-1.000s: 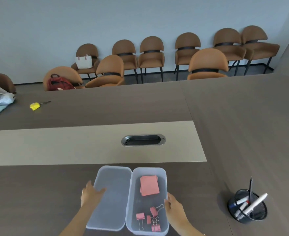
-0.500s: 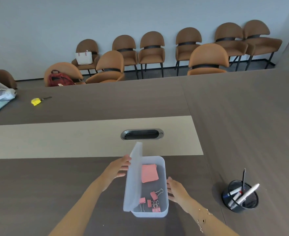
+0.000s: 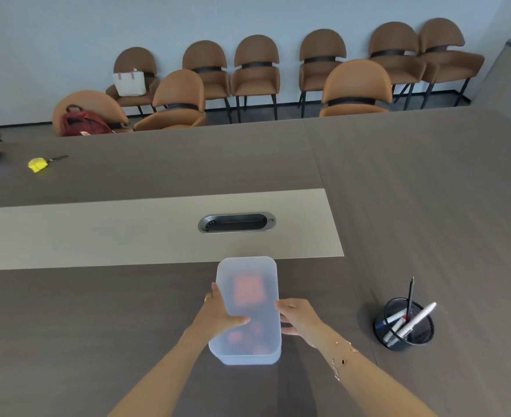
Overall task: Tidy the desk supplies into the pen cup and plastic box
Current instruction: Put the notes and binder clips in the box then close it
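Observation:
The frosted plastic box [image 3: 248, 272] lies on the dark table in front of me with its lid down. Pink sticky notes and pink binder clips show as blurs through the lid. My left hand [image 3: 218, 314] grips the box's left side with the thumb pressed on the lid. My right hand [image 3: 297, 319] holds the right side, fingers curled against the wall. A black mesh pen cup [image 3: 404, 329] stands to the right, apart from the box, with several pens and markers in it.
A metal cable port [image 3: 236, 222] sits in the beige table strip just beyond the box. A yellow tape measure [image 3: 38, 164] lies far left on the table. Brown chairs [image 3: 355, 85] line the far side, one with a red backpack [image 3: 82, 123].
The lid lay flat open to the left, then stood upright under my left hand; now it is down over the box. Both hands have come onto the box's sides.

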Action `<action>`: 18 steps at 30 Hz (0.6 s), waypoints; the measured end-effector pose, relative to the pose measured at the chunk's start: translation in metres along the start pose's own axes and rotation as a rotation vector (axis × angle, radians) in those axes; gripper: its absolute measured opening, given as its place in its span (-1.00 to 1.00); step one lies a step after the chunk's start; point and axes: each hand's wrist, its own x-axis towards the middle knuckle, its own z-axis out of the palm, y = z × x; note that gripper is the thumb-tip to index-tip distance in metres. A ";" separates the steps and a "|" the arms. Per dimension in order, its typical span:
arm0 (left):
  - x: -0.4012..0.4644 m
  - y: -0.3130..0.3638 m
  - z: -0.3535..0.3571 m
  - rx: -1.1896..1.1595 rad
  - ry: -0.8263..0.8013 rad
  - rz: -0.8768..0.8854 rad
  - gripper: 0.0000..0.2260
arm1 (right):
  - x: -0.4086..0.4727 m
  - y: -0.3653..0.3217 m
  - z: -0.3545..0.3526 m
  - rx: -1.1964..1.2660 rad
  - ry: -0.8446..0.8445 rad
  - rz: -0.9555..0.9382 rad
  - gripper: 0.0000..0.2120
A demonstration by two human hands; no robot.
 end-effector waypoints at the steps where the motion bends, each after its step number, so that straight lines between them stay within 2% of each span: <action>1: 0.002 -0.001 0.001 0.020 0.011 0.003 0.09 | 0.002 0.000 0.000 -0.005 0.008 0.004 -0.75; 18: 0.010 -0.005 0.008 0.126 0.055 -0.004 0.14 | 0.008 -0.003 0.003 -0.072 0.091 0.019 -0.83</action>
